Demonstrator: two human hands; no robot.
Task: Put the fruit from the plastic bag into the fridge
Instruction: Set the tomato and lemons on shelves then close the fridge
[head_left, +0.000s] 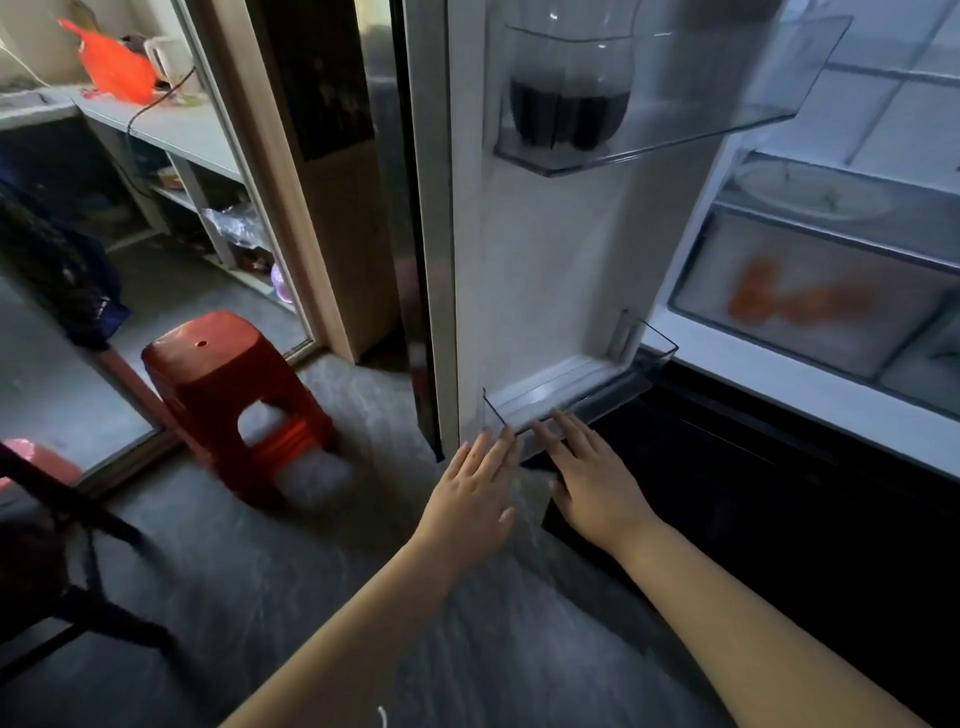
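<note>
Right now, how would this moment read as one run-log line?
fridge door: open | left hand: fingers straight, at lower door bin | right hand: same | orange fruit: blurred, in drawer

Red stool (228, 395), perhaps a kettle (166, 57)

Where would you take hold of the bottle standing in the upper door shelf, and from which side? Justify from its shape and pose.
Grip the bottle by its rounded upper body, above the rim of the door shelf, coming from above on the door's inner side. It stands upright, and the shelf's clear front wall screens its dark, liquid-filled lower part, so only a lift clears it.
</note>
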